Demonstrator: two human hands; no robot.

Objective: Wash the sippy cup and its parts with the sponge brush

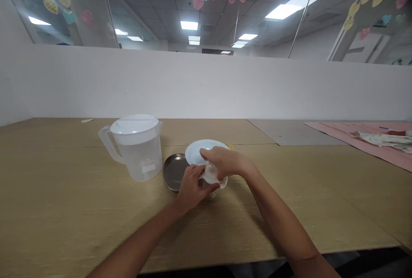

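A small baby bottle (210, 174) with a clear teat-like top, a white collar and side handles stands upright between my hands. My left hand (193, 185) wraps round its near left side, thumb across the front. From the right, my right hand (222, 160) curls over the top and collar, its fingers partly hidden behind the bottle. Most of the bottle's body is covered by my hands. Just behind is a white plate (193, 151), and a round metal dish (174, 172) lies beside my left hand.
A translucent lidded pitcher (141, 153) stands to the left with its handle pointing left. Something yellow (230, 146) shows behind the plate. At the far right, a pink cloth (341, 129) bears white fabric (386, 139). A white wall (206, 82) closes off the table's back.
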